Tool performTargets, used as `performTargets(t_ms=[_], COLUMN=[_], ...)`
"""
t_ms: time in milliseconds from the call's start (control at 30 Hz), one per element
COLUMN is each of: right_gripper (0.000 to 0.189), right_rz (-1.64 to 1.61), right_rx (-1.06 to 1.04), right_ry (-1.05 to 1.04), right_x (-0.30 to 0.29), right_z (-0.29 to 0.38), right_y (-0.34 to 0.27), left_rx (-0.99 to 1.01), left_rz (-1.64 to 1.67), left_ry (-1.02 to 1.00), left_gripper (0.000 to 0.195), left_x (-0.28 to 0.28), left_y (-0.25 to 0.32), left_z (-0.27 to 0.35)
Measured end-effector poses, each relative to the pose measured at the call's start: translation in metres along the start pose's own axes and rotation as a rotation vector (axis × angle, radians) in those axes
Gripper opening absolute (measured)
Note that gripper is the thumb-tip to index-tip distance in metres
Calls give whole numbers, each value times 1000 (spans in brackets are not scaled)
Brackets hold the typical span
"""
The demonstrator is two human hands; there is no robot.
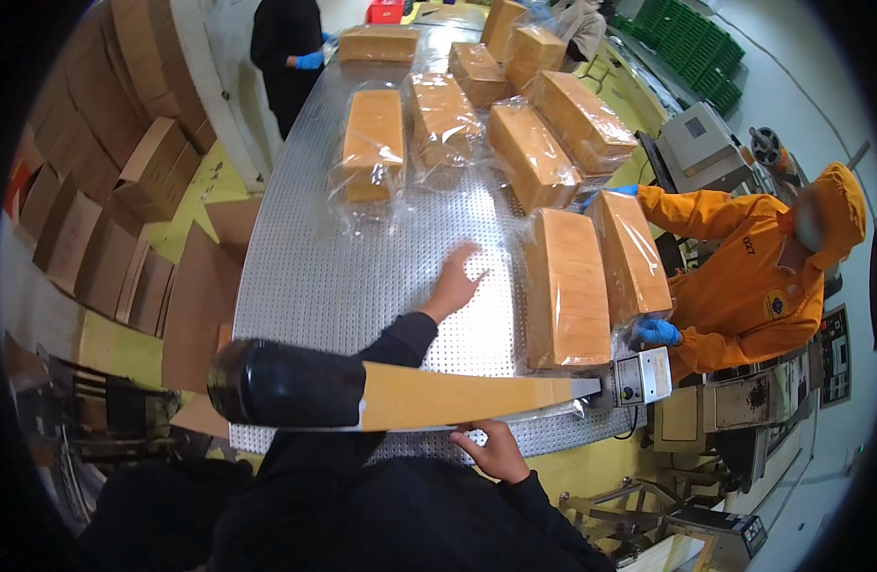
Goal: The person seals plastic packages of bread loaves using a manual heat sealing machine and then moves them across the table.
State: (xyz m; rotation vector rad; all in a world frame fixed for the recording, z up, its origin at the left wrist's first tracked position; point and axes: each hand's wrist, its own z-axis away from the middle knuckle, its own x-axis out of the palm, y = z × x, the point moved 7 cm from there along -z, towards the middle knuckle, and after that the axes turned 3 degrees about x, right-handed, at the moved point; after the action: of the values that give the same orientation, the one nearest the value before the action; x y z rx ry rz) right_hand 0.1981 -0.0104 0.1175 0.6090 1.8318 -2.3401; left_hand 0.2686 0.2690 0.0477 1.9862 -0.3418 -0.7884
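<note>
My left hand (454, 284) is over the perforated metal table (303, 272), its fingers apart and holding nothing. Left of a large wrapped tan block (568, 289), it is separated from it by a gap. A long arm with a black handle (288, 382) and a yellowish strip (467, 397) crosses before me, apparently a raised impulse sealer lever. At its right end sits a metal control box with a knob (635, 379). My right hand (497, 452) is at the arm's lower edge in view, thumb and fingers apart. Some clear plastic (560, 410) shows below the strip; the sealer's base is mostly hidden.
A co-worker in orange (746, 264) with blue gloves touches another wrapped block (631, 254). Several wrapped blocks (373, 146) stand farther up the table. A person in black (288, 57) is at the far left. Cardboard boxes (152, 171) line the left side.
</note>
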Motion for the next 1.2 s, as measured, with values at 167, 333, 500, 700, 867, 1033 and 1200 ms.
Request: performTargets(t_ms=[167,333,500,700,867,1033,1200], right_gripper=[27,28,26,81,90,79,71], right_rz=[29,-5,148,319,65,-9,411], right_rx=[20,71,-19,116,427,50,-22], right_ry=[107,143,785,1191,1241,1374,471], right_x=[1,20,-1,-63,-119,-98,51], right_z=[7,-3,-4,-60,-109,-116,-160], right_y=[8,32,68,139,164,155,100], left_rx=[16,-273,-47,-1,51,-219,-96], left_rz=[-872,-858,-470,-377,-105,-312,-412], left_ry=[480,167,234,242,289,44,113], left_gripper=[58,33,27,14,38,31,26], left_x=[-158,-198,-170,-160,-165,-160,-166], left_y=[23,-80,-96,-77,-75,-22,-6], left_z=[-85,-92,-35,39,105,143,166])
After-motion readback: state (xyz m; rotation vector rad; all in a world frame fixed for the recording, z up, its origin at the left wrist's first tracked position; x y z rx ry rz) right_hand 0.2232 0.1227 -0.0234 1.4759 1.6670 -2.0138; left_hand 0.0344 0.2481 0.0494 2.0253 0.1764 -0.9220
